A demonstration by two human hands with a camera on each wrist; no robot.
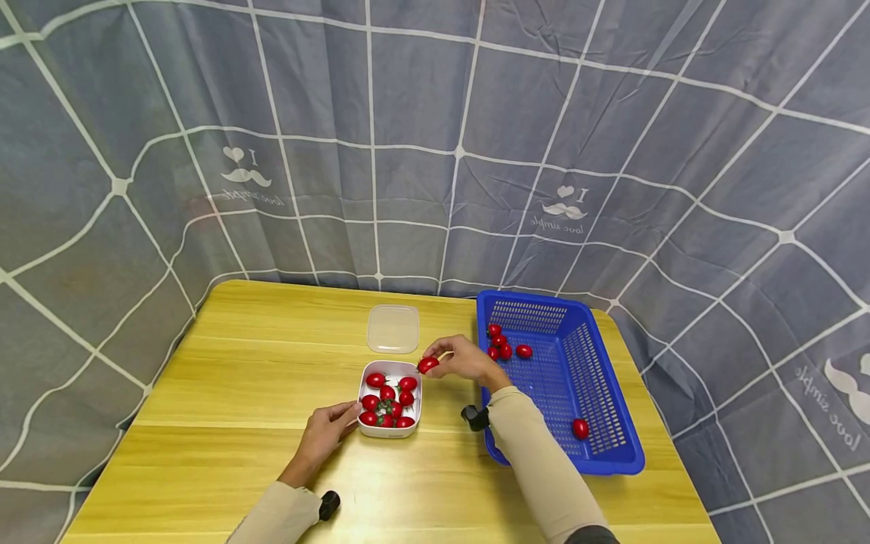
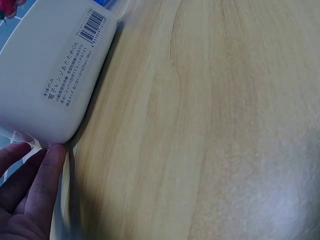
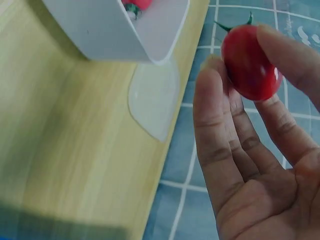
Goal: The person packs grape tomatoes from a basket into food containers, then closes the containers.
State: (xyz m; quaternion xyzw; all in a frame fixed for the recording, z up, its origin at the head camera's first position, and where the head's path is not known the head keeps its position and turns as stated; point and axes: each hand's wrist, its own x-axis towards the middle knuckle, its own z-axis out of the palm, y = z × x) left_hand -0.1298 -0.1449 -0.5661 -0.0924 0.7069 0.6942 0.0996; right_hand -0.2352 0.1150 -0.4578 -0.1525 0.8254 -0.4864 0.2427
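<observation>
A white square container holds several red cherry tomatoes, some with green stems. My left hand rests its fingertips against the container's left side. In the left wrist view its fairly straight fingers touch the lower corner of the container, below a printed barcode label. Just off the container's upper right corner, my right hand pinches one cherry tomato between thumb and fingers. A green stem sticks up from that tomato in the right wrist view.
A blue perforated basket stands on the right of the wooden table, with several loose cherry tomatoes inside. Behind the container lies a translucent lid. A grey checked curtain hangs around the table's back and sides.
</observation>
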